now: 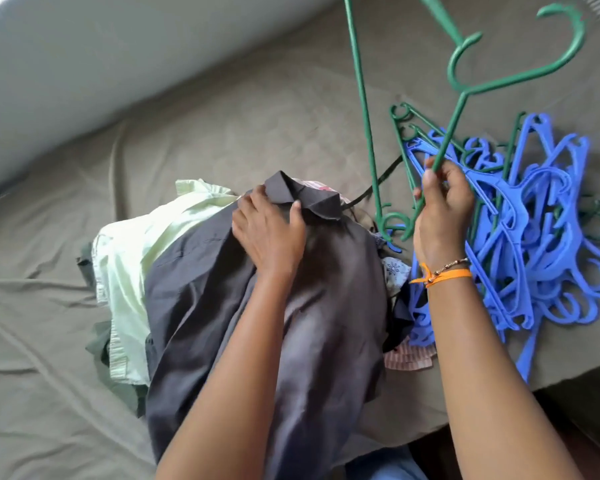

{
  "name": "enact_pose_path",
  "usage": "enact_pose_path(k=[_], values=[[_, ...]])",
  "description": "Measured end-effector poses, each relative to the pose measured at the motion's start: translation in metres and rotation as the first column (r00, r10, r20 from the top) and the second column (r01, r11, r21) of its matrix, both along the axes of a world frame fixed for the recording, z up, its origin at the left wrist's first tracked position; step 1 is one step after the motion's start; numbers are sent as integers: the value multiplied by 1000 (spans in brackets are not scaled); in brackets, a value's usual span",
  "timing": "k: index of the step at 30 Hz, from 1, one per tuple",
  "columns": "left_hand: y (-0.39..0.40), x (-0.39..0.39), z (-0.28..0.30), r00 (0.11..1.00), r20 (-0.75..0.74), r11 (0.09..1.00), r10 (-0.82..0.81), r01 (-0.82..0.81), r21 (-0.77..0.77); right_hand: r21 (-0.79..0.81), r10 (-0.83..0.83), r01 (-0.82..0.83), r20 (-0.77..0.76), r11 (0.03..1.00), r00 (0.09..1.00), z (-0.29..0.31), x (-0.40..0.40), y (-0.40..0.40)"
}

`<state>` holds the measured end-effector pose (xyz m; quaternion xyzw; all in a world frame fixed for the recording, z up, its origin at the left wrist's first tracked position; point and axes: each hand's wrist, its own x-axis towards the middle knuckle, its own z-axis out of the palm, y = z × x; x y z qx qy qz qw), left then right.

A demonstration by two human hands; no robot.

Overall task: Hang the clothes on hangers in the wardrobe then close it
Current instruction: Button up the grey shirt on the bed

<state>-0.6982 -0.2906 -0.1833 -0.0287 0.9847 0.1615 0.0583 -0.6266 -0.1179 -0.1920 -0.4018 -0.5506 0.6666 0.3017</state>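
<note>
A dark grey collared shirt (201,306) lies on top of a pile of clothes on the bed, over a pale yellow-green shirt (129,258). My left hand (269,233) rests on the grey shirt just below its collar, the thumb against the collar edge. My right hand (442,209) grips a green plastic hanger (465,88), lifted with its hook up at the top right. A heap of blue and green hangers (541,244) lies on the bed under and right of that hand.
The bed is covered by an olive-grey sheet (49,341). A pale wall or headboard (84,64) runs along the upper left. A striped pink garment (409,358) and a patterned cloth (394,271) peek out between the pile and the hangers. The bed's edge is at the lower right.
</note>
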Motion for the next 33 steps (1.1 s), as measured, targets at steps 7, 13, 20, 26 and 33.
enact_pose_path(k=[7, 13, 20, 26, 33], values=[[17, -74, -23, 888, 458, 999, -40, 43, 4, -249, 227, -265, -172, 932, 959, 3, -76, -34], [-12, -85, -28, 923, 373, 930, -94, -53, 365, -295, 334, -403, -256, 866, 907, 12, -122, -43], [-32, -95, 6, 845, 439, 468, -305, -269, 842, -358, 593, -737, -439, 573, 675, 3, -107, -38], [-37, -94, 13, 894, 399, 460, -206, -272, 845, -405, 817, -844, -307, 352, 488, -9, -66, -7], [-32, -84, 10, 853, 450, 518, -265, -268, 812, -359, 895, -900, -271, 249, 355, 14, -73, -22]])
